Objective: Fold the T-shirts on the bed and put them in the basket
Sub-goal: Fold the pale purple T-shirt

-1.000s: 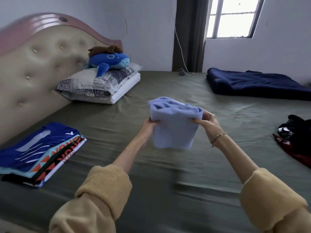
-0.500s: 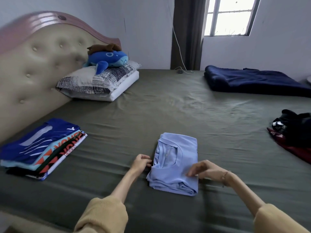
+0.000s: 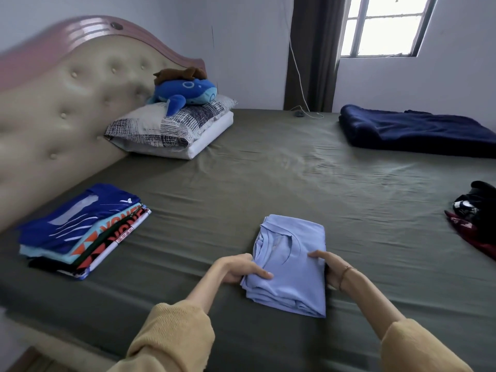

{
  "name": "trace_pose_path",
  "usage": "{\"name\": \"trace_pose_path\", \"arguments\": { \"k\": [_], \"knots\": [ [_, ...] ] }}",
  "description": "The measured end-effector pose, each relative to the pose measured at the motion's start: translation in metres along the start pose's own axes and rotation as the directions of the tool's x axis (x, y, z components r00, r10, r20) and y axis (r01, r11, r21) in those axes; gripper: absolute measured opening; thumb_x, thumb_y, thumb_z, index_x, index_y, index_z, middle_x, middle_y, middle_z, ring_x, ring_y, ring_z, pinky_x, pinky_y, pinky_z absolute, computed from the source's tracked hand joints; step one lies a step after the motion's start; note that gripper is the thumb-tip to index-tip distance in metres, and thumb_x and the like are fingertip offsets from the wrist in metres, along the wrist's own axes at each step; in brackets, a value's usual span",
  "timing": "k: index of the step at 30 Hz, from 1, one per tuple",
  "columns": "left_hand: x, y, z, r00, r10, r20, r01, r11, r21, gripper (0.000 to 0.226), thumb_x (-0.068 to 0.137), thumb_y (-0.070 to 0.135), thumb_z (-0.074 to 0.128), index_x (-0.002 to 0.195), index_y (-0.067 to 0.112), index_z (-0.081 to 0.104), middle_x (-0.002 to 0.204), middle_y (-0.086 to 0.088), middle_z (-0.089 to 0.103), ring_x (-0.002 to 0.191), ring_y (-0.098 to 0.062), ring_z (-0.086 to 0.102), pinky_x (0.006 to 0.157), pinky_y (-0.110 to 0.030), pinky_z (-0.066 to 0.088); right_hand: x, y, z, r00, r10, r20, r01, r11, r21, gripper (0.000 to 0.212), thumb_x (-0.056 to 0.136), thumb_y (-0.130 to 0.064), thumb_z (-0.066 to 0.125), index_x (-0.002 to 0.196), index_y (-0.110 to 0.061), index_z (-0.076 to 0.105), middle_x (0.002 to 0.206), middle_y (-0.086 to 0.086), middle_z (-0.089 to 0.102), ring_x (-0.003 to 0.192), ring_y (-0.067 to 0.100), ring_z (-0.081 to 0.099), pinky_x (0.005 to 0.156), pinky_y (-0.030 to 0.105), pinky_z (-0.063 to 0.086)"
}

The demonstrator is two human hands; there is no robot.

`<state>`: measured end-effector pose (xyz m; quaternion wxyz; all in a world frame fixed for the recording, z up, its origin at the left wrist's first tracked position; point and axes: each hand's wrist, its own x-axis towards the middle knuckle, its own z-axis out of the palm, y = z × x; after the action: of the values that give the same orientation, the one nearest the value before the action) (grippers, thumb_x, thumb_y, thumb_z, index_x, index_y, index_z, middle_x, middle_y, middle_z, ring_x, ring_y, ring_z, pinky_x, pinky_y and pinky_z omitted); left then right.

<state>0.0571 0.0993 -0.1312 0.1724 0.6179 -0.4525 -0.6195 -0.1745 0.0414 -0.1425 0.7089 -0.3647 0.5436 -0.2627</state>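
A folded light-blue T-shirt (image 3: pixel 292 267) lies on the olive bed sheet (image 3: pixel 295 183) near the front edge. My left hand (image 3: pixel 241 268) grips its left side, thumb on top and fingers tucked under the fabric. My right hand (image 3: pixel 328 265) grips its right side the same way. A stack of folded T-shirts (image 3: pixel 80 232), blue one on top, sits on the bed to the left. A heap of unfolded dark and red clothes (image 3: pixel 475 218) lies at the right edge. No basket is in view.
A padded headboard (image 3: pixel 67 111) runs along the left. Pillows (image 3: pixel 171 130) with a blue plush toy (image 3: pixel 185 92) sit at the back left. A folded navy blanket (image 3: pixel 416 130) lies at the back right, under the window.
The light-blue T-shirt, held up in the air a second ago, was laid folded on the bed. Both hands have now closed on its two sides.
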Motion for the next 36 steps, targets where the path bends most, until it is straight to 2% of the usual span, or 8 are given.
{"name": "trace_pose_path", "arguments": {
  "k": [2, 5, 9, 14, 19, 22, 30, 36],
  "knots": [
    [-0.01, -0.005, -0.01, 0.999, 0.021, 0.043, -0.021, 1.0, -0.02, 0.015, 0.084, 0.015, 0.072, 0.09, 0.006, 0.063, 0.08, 0.002, 0.067, 0.072, -0.007, 0.063, 0.065, -0.016, 0.048, -0.002, -0.002, 0.007, 0.994, -0.011, 0.105, 0.0, 0.994, 0.113, 0.033, 0.083, -0.021, 0.061, 0.11, -0.002, 0.064, 0.096, 0.014, 0.07, 0.083, 0.027, 0.065, 0.078, 0.036, 0.05],
    [-0.025, -0.019, -0.032, 0.999, 0.051, 0.008, -0.05, 0.996, -0.079, 0.038, 0.078, 0.018, 0.076, 0.108, 0.002, 0.061, 0.1, -0.009, 0.063, 0.087, -0.017, 0.063, 0.077, -0.024, 0.049, 0.003, 0.001, 0.025, 0.981, -0.007, 0.195, -0.031, 0.981, 0.191, 0.036, 0.088, -0.028, 0.057, 0.113, -0.003, 0.064, 0.102, 0.014, 0.069, 0.089, 0.027, 0.065, 0.078, 0.037, 0.048],
    [-0.056, -0.046, -0.068, 0.998, 0.069, -0.006, -0.069, 0.979, -0.191, 0.031, 0.087, 0.005, 0.065, 0.117, 0.008, 0.057, 0.107, -0.007, 0.067, 0.093, -0.02, 0.066, 0.083, -0.032, 0.054, 0.015, -0.001, 0.07, 0.966, -0.012, 0.257, -0.036, 0.983, 0.181, 0.04, 0.087, -0.027, 0.057, 0.12, -0.004, 0.059, 0.098, 0.013, 0.071, 0.084, 0.026, 0.069, 0.072, 0.036, 0.051],
    [-0.102, -0.095, -0.126, 0.98, 0.061, -0.189, -0.122, 0.935, -0.333, 0.044, 0.079, 0.014, 0.073, 0.121, 0.01, 0.058, 0.116, -0.013, 0.067, 0.103, -0.03, 0.064, 0.081, -0.037, 0.052, 0.028, -0.005, 0.157, 0.893, -0.101, 0.438, 0.001, 0.975, 0.222, 0.094, 0.032, -0.015, 0.092, 0.117, -0.004, 0.055, 0.088, 0.014, 0.072, 0.073, 0.026, 0.071, 0.054, 0.034, 0.056],
    [-0.142, -0.14, -0.173, 0.852, -0.08, -0.518, -0.244, 0.814, -0.527, 0.025, 0.083, 0.01, 0.067, 0.106, 0.015, 0.057, 0.091, -0.003, 0.066, 0.078, -0.014, 0.062, 0.062, -0.025, 0.047, 0.04, 0.0, 0.247, 0.874, -0.119, 0.472, -0.03, 0.955, 0.295, 0.083, 0.057, -0.006, 0.079, 0.133, -0.005, 0.045, 0.094, 0.014, 0.072, 0.079, 0.027, 0.071, 0.059, 0.038, 0.057],
    [-0.155, -0.161, -0.192, 0.797, -0.108, -0.594, -0.351, 0.717, -0.602, 0.031, 0.085, 0.009, 0.063, 0.114, 0.017, 0.058, 0.103, -0.007, 0.066, 0.09, -0.019, 0.06, 0.072, -0.031, 0.047, 0.048, -0.001, 0.289, 0.838, -0.132, 0.529, -0.062, 0.941, 0.333, 0.035, 0.086, 0.001, 0.046, 0.12, -0.005, 0.053, 0.09, 0.012, 0.072, 0.077, 0.025, 0.071, 0.061, 0.037, 0.059],
    [-0.142, -0.185, -0.196, 0.58, -0.359, -0.731, -0.473, 0.582, -0.661, 0.03, 0.083, -0.001, 0.065, 0.113, -0.003, 0.058, 0.085, -0.01, 0.064, 0.071, -0.018, 0.06, 0.043, -0.023, 0.052, 0.076, 0.007, 0.333, 0.922, 0.015, 0.387, -0.109, 0.969, 0.221, 0.034, 0.089, -0.022, 0.048, 0.116, -0.005, 0.057, 0.084, 0.011, 0.073, 0.084, 0.025, 0.066, 0.077, 0.037, 0.048],
    [-0.136, -0.186, -0.205, 0.523, -0.44, -0.73, -0.421, 0.611, -0.67, 0.04, 0.081, -0.002, 0.068, 0.117, -0.009, 0.054, 0.113, -0.022, 0.059, 0.078, -0.023, 0.058, 0.039, -0.022, 0.05, 0.088, -0.011, 0.345, 0.975, 0.035, 0.221, -0.061, 0.992, 0.111, 0.015, 0.084, -0.021, 0.061, 0.092, -0.009, 0.065, 0.06, 0.003, 0.068, 0.062, 0.02, 0.064, 0.058, 0.028, 0.046]
  ]
}}
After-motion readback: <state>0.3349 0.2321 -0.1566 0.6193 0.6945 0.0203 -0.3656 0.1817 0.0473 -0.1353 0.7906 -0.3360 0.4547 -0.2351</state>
